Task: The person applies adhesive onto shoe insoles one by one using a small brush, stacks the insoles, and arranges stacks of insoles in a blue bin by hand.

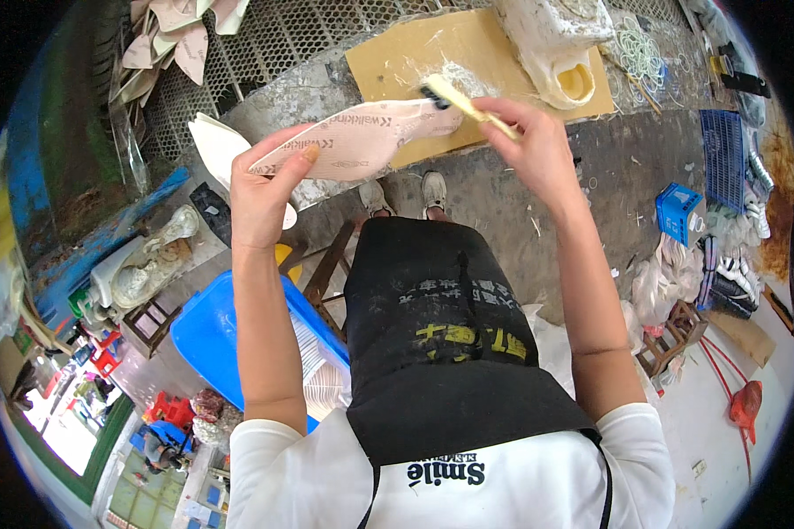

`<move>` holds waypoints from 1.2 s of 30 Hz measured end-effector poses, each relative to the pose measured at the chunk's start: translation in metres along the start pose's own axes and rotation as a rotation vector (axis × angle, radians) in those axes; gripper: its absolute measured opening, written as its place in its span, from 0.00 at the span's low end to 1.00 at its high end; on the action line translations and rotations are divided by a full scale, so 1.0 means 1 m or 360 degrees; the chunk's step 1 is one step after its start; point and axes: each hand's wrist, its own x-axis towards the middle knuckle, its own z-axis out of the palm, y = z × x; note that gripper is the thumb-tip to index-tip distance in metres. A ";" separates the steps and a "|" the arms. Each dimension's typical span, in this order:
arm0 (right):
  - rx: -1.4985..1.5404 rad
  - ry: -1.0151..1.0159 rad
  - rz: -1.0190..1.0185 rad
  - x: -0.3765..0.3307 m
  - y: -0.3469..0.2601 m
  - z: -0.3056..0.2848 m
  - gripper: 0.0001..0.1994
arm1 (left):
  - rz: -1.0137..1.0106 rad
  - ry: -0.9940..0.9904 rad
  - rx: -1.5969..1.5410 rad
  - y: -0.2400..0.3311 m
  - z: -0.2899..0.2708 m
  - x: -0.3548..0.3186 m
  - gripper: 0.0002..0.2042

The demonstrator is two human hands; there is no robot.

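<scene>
We see the left hand [260, 189] pinching the heel end of a thin pinkish shoe insole [353, 145] above the grey workbench [503, 194], while the right hand's [534, 145] fingers close around a pale wooden-handled brush [459, 97] touching its toe. Light and flexible, the insole likely bends easily; holding its edge seems best.

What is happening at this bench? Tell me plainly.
A person in a black apron holds a pinkish shoe insole up in the left hand. The right hand holds a brush with its bristles on the insole's far end. Behind lie a glue-smeared cardboard sheet and a white jug. A blue bin with stacked white pieces stands at the person's left.
</scene>
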 end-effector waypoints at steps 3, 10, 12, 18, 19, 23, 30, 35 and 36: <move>-0.0331 0.0074 0.0136 -0.003 0.011 0.001 0.14 | -0.0009 0.0018 -0.0032 -0.007 -0.003 0.001 0.14; 0.0206 0.0034 -0.0033 -0.005 0.012 0.016 0.14 | -0.0032 -0.0029 -0.0027 -0.006 -0.006 0.001 0.14; -0.0339 0.0247 -0.0014 -0.007 0.039 0.015 0.15 | -0.0167 0.0034 -0.0323 -0.005 0.002 -0.005 0.15; 0.0356 0.0140 -0.0054 -0.070 -0.016 0.016 0.17 | -0.0453 0.0423 -0.1324 -0.034 0.047 -0.034 0.16; 0.0376 0.0097 -0.0233 -0.077 -0.026 0.019 0.18 | -0.0498 0.0463 -0.1376 -0.036 0.053 -0.037 0.16; 0.0377 0.0034 -0.0379 -0.082 -0.035 0.035 0.18 | -0.0585 0.0564 -0.1473 -0.037 0.067 -0.048 0.17; 0.0392 0.0315 0.0189 -0.058 0.014 0.047 0.17 | -0.0693 0.0579 -0.1449 -0.048 0.066 -0.060 0.16; 0.0264 0.0127 0.0068 -0.070 -0.003 0.050 0.16 | -0.0668 0.0559 -0.1568 -0.061 0.062 -0.068 0.15; 0.0316 0.0239 0.0208 -0.065 0.017 0.055 0.16 | -0.0682 0.0551 -0.1625 -0.065 0.061 -0.068 0.15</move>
